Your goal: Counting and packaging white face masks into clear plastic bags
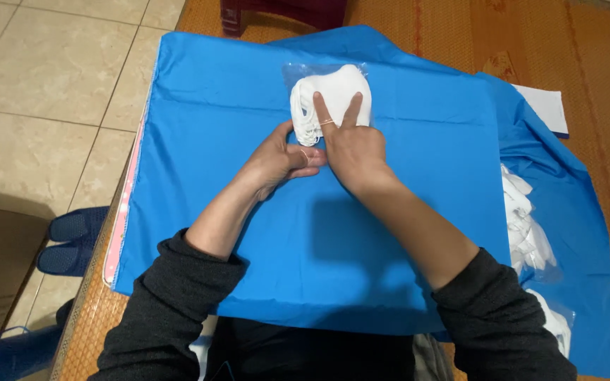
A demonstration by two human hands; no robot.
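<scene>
We press the stack of white masks (331,99) flat inside its clear bag (292,70) on the blue cloth (248,233) with two spread fingers of our right hand (351,144), while our left hand (284,156) pinches the bag's near edge, steadying it.

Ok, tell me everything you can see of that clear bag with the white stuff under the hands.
The clear plastic bag lies flat on the blue cloth, near its far edge. It holds a rounded stack of white, soft-looking fabric pieces; thin loops show at the stack's left side. The right hand presses two spread fingers on top of it, and the left hand meets its near left end. Whether that end is open cannot be told.
</scene>
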